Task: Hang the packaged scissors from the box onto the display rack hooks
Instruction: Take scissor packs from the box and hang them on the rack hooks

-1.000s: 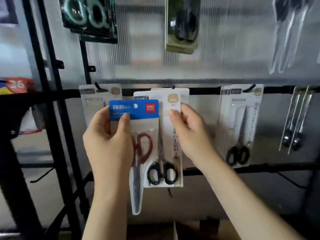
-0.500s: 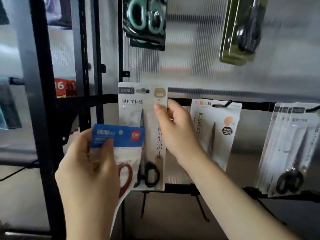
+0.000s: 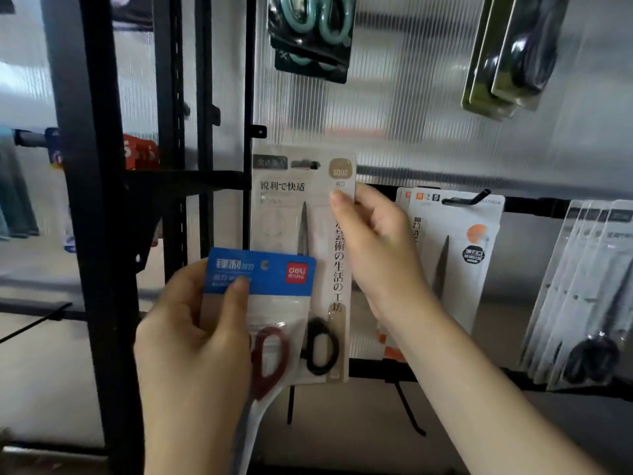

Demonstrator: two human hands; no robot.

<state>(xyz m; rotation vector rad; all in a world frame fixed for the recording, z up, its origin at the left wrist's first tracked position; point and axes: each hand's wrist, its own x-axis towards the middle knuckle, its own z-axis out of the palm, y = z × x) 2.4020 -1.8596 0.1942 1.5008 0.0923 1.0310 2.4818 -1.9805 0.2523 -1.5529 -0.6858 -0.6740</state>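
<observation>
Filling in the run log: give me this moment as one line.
left hand: holds blue-header scissors pack | right hand: pinches beige scissors pack by its edge | beige pack: whether hooked, cannot tell

We see the right hand (image 3: 380,255) pinching a beige scissors pack (image 3: 301,214) upright against the rack crossbar (image 3: 191,181); below the crossbar, the left hand (image 3: 195,341) grips a blue-headed pack (image 3: 263,274) overlapping it.
</observation>
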